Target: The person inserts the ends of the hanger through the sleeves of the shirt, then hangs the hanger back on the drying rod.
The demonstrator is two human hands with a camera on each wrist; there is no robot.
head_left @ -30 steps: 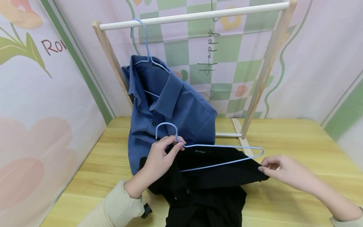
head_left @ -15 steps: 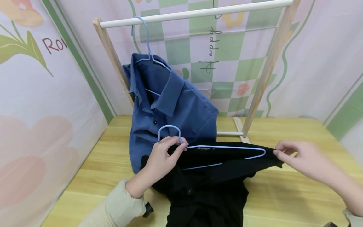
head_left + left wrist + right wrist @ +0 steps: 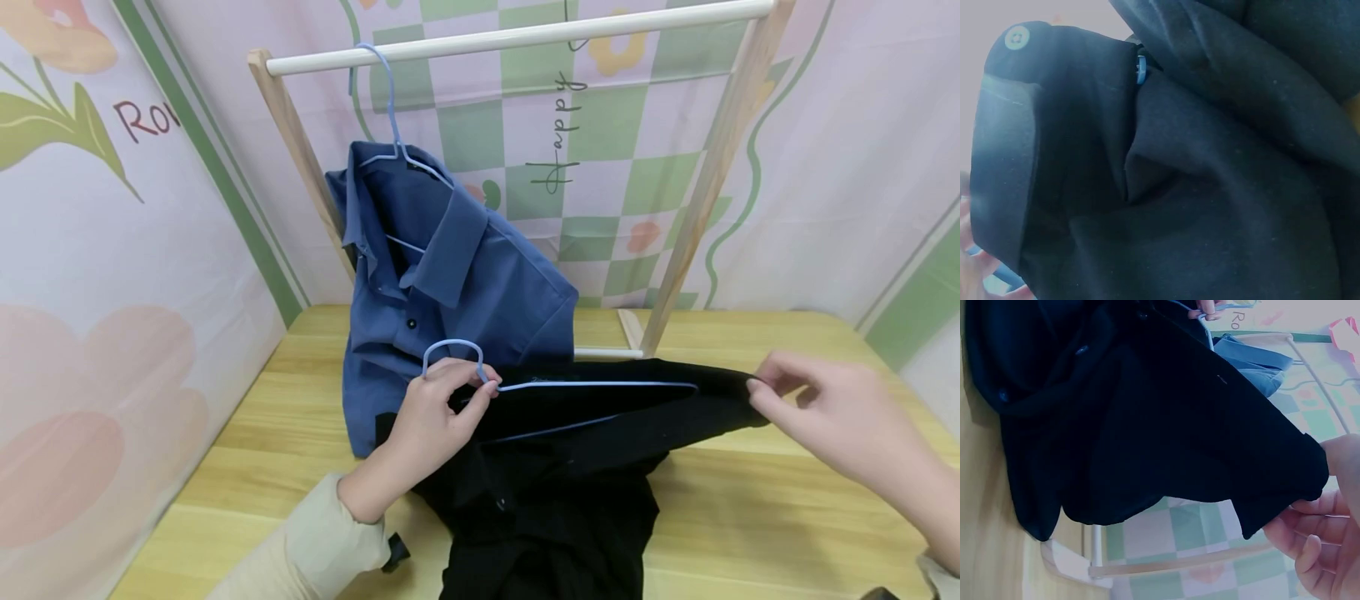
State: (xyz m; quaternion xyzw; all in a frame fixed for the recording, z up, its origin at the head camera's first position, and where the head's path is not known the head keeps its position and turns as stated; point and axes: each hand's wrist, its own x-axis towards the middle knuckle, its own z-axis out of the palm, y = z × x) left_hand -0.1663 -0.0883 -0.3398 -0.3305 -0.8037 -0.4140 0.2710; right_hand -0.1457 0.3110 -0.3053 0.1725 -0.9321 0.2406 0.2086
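My left hand (image 3: 431, 417) pinches a light blue wire hanger (image 3: 600, 384) just below its hook. The hanger's right half lies within the opening of a black buttoned shirt (image 3: 562, 508). At the far right, my right hand (image 3: 843, 404) pinches the edge of that shirt between thumb and fingers, stretching the opening sideways past the hanger's end. Small buttons dot the black shirt (image 3: 1147, 419) in the right wrist view. Dark cloth with a pale button (image 3: 1017, 38) fills most of the left wrist view. The rest of the shirt is bunched low on the table.
Behind the hands stands a wooden rack with a white rail (image 3: 525, 36). A blue collared shirt (image 3: 517, 283) hangs on it from another blue hanger (image 3: 392, 100), toward the left. Beneath is a wood-grain table (image 3: 810, 350), with patterned cloth walls around.
My right hand has moved right and up with the black shirt's edge, pulling the opening out beyond the hanger's tip. My left hand has shifted slightly right with the hanger.
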